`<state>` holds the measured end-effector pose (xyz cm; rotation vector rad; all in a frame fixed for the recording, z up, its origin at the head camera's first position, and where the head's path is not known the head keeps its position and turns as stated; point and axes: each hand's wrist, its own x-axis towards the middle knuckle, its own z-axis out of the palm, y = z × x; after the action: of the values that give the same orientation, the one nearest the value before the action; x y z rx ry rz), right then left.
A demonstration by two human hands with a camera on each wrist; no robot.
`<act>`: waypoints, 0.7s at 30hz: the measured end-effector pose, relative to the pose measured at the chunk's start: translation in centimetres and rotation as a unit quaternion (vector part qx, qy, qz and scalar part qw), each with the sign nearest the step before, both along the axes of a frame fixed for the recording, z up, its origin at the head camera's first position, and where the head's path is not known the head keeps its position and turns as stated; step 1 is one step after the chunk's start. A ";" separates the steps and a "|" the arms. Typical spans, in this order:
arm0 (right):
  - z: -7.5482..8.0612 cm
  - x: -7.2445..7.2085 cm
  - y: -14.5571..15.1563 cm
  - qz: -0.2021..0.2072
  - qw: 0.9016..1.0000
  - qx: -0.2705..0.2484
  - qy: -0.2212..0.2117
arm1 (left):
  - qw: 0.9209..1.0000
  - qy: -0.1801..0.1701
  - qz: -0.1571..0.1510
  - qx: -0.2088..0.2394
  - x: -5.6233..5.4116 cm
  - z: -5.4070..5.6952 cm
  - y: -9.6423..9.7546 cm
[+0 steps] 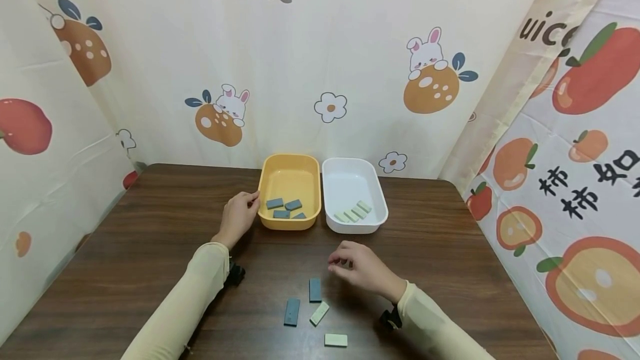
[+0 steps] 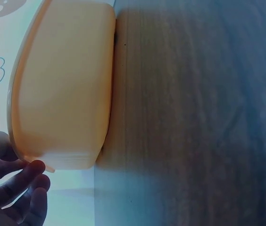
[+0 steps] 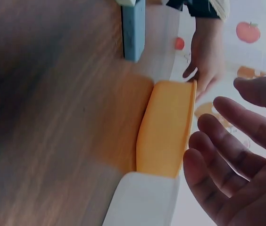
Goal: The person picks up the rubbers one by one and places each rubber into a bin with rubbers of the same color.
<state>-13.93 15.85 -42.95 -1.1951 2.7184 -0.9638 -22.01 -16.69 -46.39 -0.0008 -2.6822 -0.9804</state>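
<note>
My left hand (image 1: 239, 216) pinches the left rim of a yellow plastic bin (image 1: 289, 163); the left wrist view shows the thumb and fingertips (image 2: 37, 166) at the rim's corner. Several blue-grey rectangular blocks (image 1: 281, 214) lie inside that bin. Over the table, in front of a white bin (image 1: 351, 168), hovers my right hand (image 1: 367, 270), fingers loosely bent and holding nothing. Several pale green blocks (image 1: 351, 215) lie in the white bin. Nearest to the right hand is a blue-grey block (image 1: 315, 290). Another blue-grey block (image 1: 292, 312) and two pale green blocks, one slanted (image 1: 319, 313) and one sideways (image 1: 335, 340), lie closer to me.
Both bins stand side by side at the back of the brown wooden table (image 1: 165, 226). Behind it hangs a printed curtain (image 1: 310, 60), with more patterned cloth (image 1: 575, 182) along the right side. A dark wrist camera (image 1: 391, 319) sits under the right sleeve.
</note>
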 end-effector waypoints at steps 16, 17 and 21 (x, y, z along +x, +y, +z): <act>-0.8 2.7 -1.7 0.132 0.985 0.111 0.012 | 1.000 -0.006 0.004 0.006 -0.1 0.0 0.0; -0.8 2.8 -1.8 0.139 0.983 0.121 0.019 | 1.000 -0.006 0.004 0.007 -0.1 0.0 0.0; -1.2 3.3 -2.1 0.160 0.976 0.145 0.034 | 1.000 -0.006 0.003 0.006 -0.1 0.1 0.0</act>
<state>-10.60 13.72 -44.11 -1.5576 2.4849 -0.4770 -22.13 -16.68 -46.33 0.0160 -2.6848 -0.9971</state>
